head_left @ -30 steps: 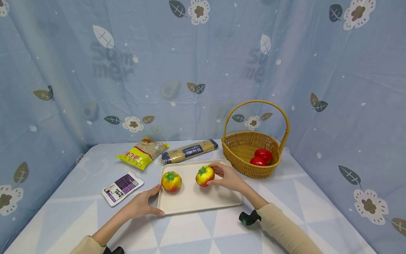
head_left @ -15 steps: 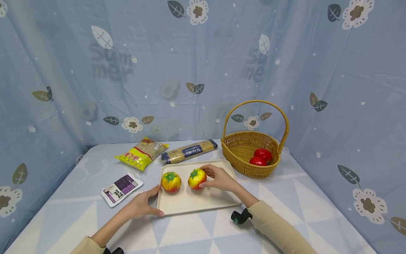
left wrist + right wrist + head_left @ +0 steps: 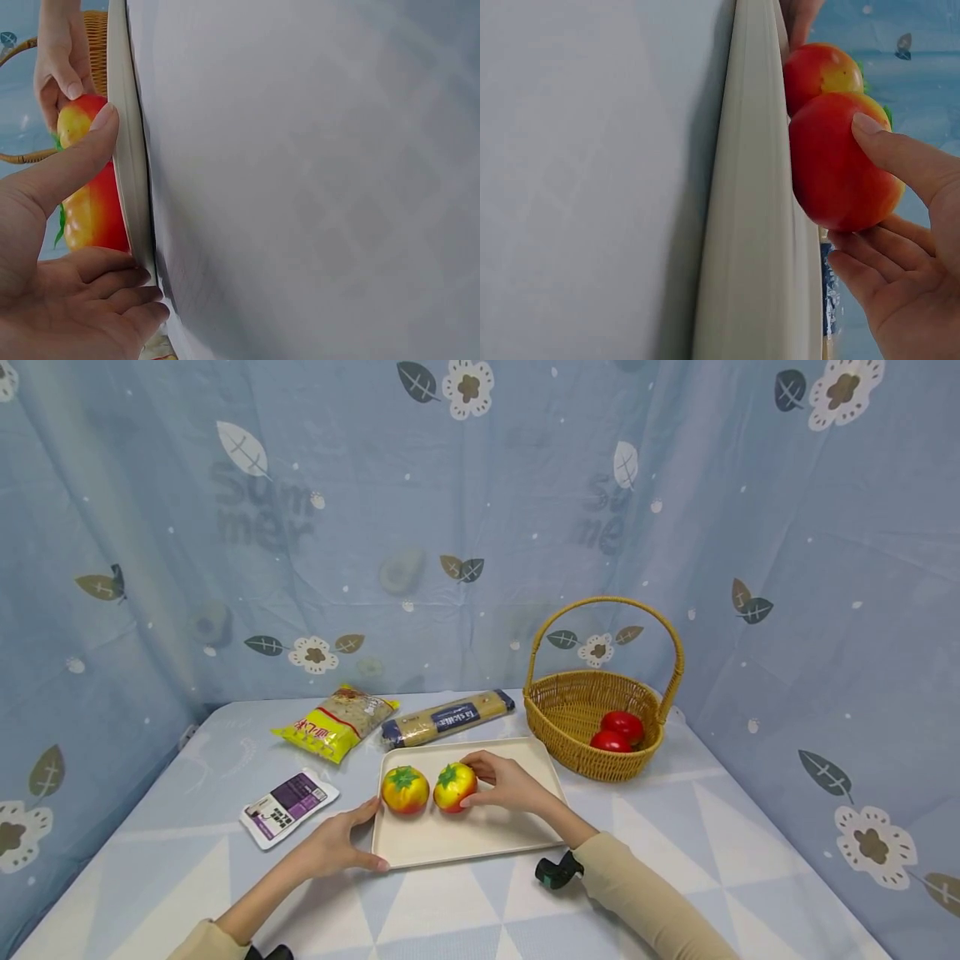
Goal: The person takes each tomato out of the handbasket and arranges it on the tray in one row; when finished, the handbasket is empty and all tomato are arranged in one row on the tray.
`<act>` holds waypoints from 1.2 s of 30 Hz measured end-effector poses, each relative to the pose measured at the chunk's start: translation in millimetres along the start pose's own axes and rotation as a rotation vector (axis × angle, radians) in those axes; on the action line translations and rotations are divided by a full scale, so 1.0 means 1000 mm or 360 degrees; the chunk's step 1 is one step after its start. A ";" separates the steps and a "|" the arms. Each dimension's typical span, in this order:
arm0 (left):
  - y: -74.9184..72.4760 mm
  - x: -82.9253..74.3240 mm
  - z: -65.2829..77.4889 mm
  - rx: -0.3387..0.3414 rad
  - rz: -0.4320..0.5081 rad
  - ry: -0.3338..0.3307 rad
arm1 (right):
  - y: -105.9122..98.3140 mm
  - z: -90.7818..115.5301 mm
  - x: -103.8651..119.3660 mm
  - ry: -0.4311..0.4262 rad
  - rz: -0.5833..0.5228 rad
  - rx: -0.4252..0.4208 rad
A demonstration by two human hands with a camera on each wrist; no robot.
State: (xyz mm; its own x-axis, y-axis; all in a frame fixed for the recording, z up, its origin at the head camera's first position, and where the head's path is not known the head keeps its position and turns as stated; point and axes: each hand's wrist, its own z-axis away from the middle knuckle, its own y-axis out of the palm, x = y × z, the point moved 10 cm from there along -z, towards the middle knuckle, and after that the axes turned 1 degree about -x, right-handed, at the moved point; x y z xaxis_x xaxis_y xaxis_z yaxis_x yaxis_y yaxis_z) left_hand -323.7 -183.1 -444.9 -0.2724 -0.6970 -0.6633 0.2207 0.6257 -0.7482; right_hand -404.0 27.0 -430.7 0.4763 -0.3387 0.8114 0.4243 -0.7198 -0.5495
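Observation:
In the head view a cream tray (image 3: 487, 839) lies on the table with two yellow-and-red tomatoes with green leafy tops on it. My right hand (image 3: 506, 785) grips the right tomato (image 3: 453, 787) between thumb and fingers, close beside the left tomato (image 3: 405, 791). The right wrist view shows the thumb on the near side of the held tomato (image 3: 840, 169) and the other fingers at its far side. My left hand (image 3: 333, 843) rests spread at the tray's left end, its thumb by the front corner and its fingertips at the left rim.
Behind the tray's right end stands a wicker basket (image 3: 546, 727) with a tall handle, holding two red fruits (image 3: 621, 727). A long pasta packet (image 3: 450, 718) and a yellow food bag (image 3: 337, 720) lie behind the tray. A purple-and-white pouch (image 3: 289, 806) lies to the left.
My right hand has moved left over the tray with its tomato, bringing it close to the other one. The left hand has stayed at the tray's left end.

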 end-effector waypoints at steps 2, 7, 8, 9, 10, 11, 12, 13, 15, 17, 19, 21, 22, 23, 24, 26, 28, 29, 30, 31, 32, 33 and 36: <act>0.000 0.000 0.000 0.0000 -0.0002 -0.0001 | -0.001 0.000 0.000 -0.0007 0.0033 0.0012; -0.001 0.000 0.000 -0.0006 -0.0016 0.0000 | -0.006 0.000 0.003 -0.0065 0.0295 0.0036; -0.001 0.000 0.000 -0.0007 -0.0018 0.0001 | -0.007 0.000 0.004 -0.0080 0.0342 0.0042; -0.001 0.001 0.000 -0.0006 -0.0020 0.0001 | -0.008 0.000 0.004 -0.0094 0.0384 0.0050; -0.001 0.001 0.000 -0.0007 -0.0020 0.0001 | -0.008 -0.001 0.005 -0.0103 0.0412 0.0061; -0.001 0.001 0.000 -0.0007 -0.0021 0.0002 | -0.008 -0.002 0.005 -0.0112 0.0433 0.0070; -0.001 0.001 0.000 -0.0007 -0.0020 0.0004 | -0.008 -0.002 0.005 -0.0120 0.0446 0.0078; -0.001 0.001 0.000 -0.0007 -0.0017 0.0004 | -0.008 -0.003 0.005 -0.0127 0.0449 0.0086; -0.001 0.001 0.000 -0.0004 -0.0010 0.0002 | -0.007 -0.005 0.003 -0.0124 0.0452 0.0102; 0.000 0.001 0.000 0.0000 -0.0001 -0.0005 | -0.006 -0.006 0.002 -0.0121 0.0449 0.0118; 0.001 0.002 0.000 0.0002 0.0007 -0.0013 | -0.004 -0.008 0.001 -0.0123 0.0439 0.0132; 0.001 0.002 0.000 0.0002 0.0009 -0.0010 | -0.003 -0.009 0.001 -0.0129 0.0429 0.0143; 0.001 0.002 0.000 0.0000 0.0008 -0.0007 | -0.003 -0.010 0.001 -0.0126 0.0426 0.0147; 0.001 0.002 0.000 -0.0002 0.0007 -0.0003 | -0.002 -0.011 0.001 -0.0127 0.0427 0.0151; 0.001 0.002 0.000 -0.0005 0.0009 0.0002 | -0.002 -0.011 0.000 -0.0123 0.0425 0.0154; 0.001 0.002 0.000 -0.0008 0.0007 0.0009 | -0.001 -0.012 -0.001 -0.0116 0.0426 0.0156; 0.001 0.002 0.000 -0.0009 0.0007 0.0006 | -0.001 -0.013 -0.002 -0.0115 0.0432 0.0162; 0.001 0.002 0.000 -0.0010 0.0007 0.0005 | 0.000 -0.013 -0.002 -0.0119 0.0434 0.0164; 0.001 0.002 0.000 -0.0011 0.0005 0.0004 | 0.000 -0.013 -0.002 -0.0121 0.0437 0.0165; 0.001 0.002 0.000 -0.0011 0.0003 0.0005 | 0.000 -0.013 -0.002 -0.0124 0.0441 0.0167; 0.000 0.001 0.000 -0.0012 0.0003 0.0004 | 0.000 -0.013 -0.001 -0.0128 0.0444 0.0168; 0.000 0.001 0.000 -0.0013 0.0001 0.0004 | 0.000 -0.013 -0.001 -0.0132 0.0452 0.0168; 0.000 0.001 0.000 -0.0014 -0.0008 0.0008 | 0.001 -0.014 -0.002 -0.0135 0.0457 0.0163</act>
State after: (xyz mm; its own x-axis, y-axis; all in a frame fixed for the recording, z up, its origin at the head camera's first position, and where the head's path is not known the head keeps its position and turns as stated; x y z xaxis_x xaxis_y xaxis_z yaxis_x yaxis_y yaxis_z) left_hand -324.0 -183.6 -445.1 -0.2781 -0.6985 -0.6594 0.2112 0.6252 -0.7514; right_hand -414.9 19.0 -429.5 0.6486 -0.4646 0.6028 0.3362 -0.5357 -0.7746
